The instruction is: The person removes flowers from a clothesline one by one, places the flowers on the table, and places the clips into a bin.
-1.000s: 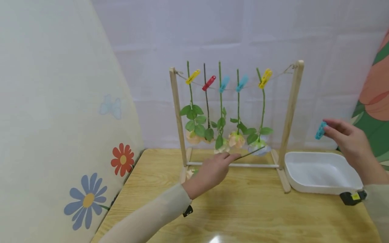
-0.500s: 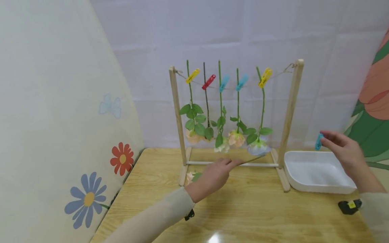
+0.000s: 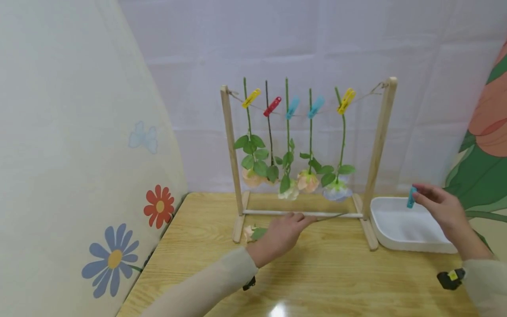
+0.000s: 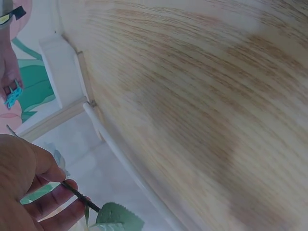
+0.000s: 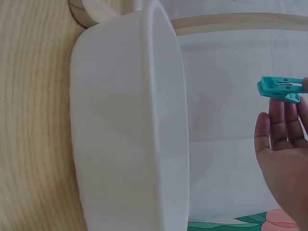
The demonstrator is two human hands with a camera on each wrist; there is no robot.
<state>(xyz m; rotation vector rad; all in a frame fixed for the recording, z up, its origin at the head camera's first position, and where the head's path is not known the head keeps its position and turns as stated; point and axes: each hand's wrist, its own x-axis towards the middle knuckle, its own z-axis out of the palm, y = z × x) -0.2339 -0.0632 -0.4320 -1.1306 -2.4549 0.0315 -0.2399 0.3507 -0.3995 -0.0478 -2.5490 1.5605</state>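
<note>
My left hand [image 3: 283,235] pinches the dark stem [image 4: 79,195] of a flower in front of the rack's lower bar. Its pale bloom [image 3: 248,233] and a green leaf [image 4: 120,219] show left of the hand; the stem's end points right. Above the white basin, my right hand [image 3: 445,211] pinches a blue clothespin [image 5: 281,88] between thumb and fingers. Behind the left hand, several flowers hang upside down from a string, held by yellow [image 3: 251,98], red [image 3: 272,107] and blue [image 3: 292,108] clothespins.
A wooden rack [image 3: 378,149] with two posts and a white lower bar [image 3: 261,213] stands on the wooden table [image 3: 336,273]. The white basin [image 3: 412,245] sits right of it. A wall panel with painted flowers [image 3: 159,207] rises at the left.
My right hand has come down and left with the blue clothespin, over the basin. My left hand has shifted slightly right and the stem's free end has dropped. The hanging flowers stay put.
</note>
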